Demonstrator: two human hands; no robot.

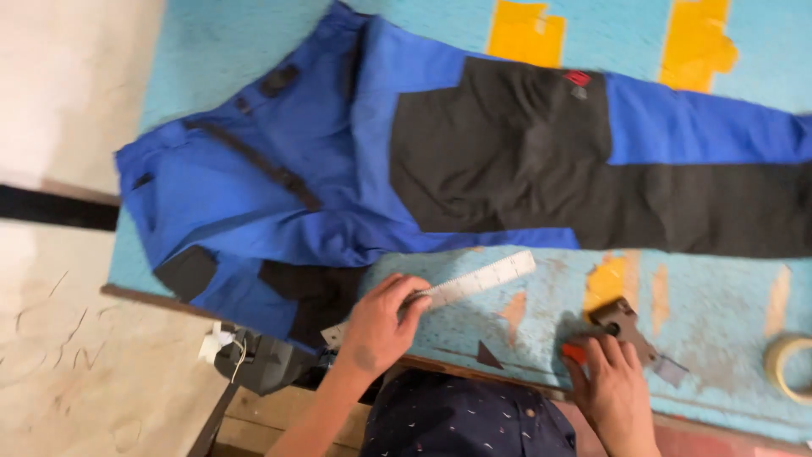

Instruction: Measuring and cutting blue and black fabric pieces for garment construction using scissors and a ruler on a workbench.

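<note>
A pair of blue trousers (355, 161) with matte black panels lay flat and slightly creased across the far part of a worn turquoise table (727, 313), its paint chipped and patched with yellow tape. Near its edge, the left hand (381, 326) pressed down on a long, pale, flat ruler (461, 286), fingers curled over its near-left end. To the right, the right hand (613, 385) closed its fingers around a small dark tool (628, 326) with an orange part, well apart from the ruler. A tape roll (791, 364) sat far right.
</note>
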